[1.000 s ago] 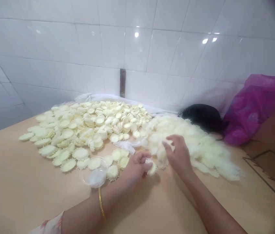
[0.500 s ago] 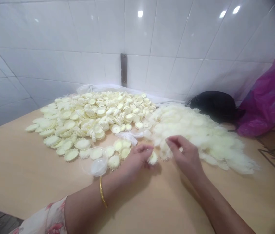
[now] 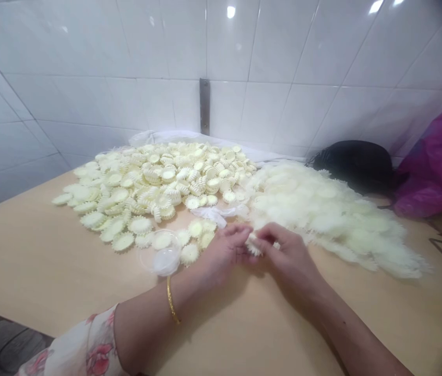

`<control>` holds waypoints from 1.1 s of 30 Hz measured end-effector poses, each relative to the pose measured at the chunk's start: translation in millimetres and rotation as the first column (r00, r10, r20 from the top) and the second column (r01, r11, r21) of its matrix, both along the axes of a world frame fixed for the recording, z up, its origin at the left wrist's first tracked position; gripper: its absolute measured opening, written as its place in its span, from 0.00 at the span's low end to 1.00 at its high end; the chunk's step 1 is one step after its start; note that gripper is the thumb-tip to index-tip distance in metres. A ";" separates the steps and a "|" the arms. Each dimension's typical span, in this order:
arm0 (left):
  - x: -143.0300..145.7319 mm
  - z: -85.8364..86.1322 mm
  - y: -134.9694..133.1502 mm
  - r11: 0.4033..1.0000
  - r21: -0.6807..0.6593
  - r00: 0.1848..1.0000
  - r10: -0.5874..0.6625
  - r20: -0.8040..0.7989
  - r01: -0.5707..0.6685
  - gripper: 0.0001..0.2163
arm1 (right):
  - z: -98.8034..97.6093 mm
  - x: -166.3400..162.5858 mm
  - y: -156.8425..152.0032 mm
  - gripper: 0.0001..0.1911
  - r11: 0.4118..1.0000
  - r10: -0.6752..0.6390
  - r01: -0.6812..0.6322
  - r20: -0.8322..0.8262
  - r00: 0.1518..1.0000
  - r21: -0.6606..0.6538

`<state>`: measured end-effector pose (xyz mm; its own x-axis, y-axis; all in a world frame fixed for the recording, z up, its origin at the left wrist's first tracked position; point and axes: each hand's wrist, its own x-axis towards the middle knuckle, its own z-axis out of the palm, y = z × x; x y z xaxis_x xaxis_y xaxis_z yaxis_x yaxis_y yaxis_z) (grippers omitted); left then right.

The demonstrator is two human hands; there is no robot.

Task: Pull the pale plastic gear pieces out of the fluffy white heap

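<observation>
My left hand (image 3: pixel 231 249), with a gold bangle on its wrist, is closed on a pale yellow scalloped disc (image 3: pixel 253 244) near the middle of the table. From the other side my right hand (image 3: pixel 285 253) touches the disc, thumb and fingertips pinched together at its edge. Whether a small piece sits in that pinch is hidden. Behind and to the left spreads a big heap of similar scalloped discs (image 3: pixel 166 177). To the right lies a pile of discs with fluffy, gauzy edges (image 3: pixel 314 203). A clear plastic tub (image 3: pixel 166 260) stands by my left forearm.
Several loose discs (image 3: pixel 189 254) lie between the tub and my left hand. A white cloth strip (image 3: pixel 221 213) is behind my hands. A black rounded item (image 3: pixel 356 164) and a magenta plastic bag (image 3: pixel 434 162) stand back right, against the tiled wall (image 3: pixel 267 115).
My right hand has moved left from the fluffy pile's edge to the disc in my left hand, and the two hands now meet. The view has shifted slightly.
</observation>
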<state>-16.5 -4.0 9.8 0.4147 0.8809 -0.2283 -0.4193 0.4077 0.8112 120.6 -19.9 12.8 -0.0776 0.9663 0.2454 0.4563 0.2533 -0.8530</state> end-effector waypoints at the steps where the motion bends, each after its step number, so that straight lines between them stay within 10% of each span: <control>1: -0.1 -0.3 0.2 1.000 -0.001 1.000 -0.004 0.005 0.004 0.09 | -0.2 -0.2 0.4 0.08 1.000 -0.015 0.015 0.016 1.000 0.012; 7: 1.2 -2.4 0.3 1.000 -0.014 1.000 0.023 -0.015 -0.023 0.16 | -3.1 -2.6 0.7 0.11 0.990 -0.130 0.124 0.086 0.988 0.071; 33: -2.4 -6.6 3.3 0.984 0.127 0.981 0.139 -0.139 -0.121 0.16 | 3.0 6.9 0.5 0.14 0.993 0.083 -0.085 -0.031 0.996 -0.080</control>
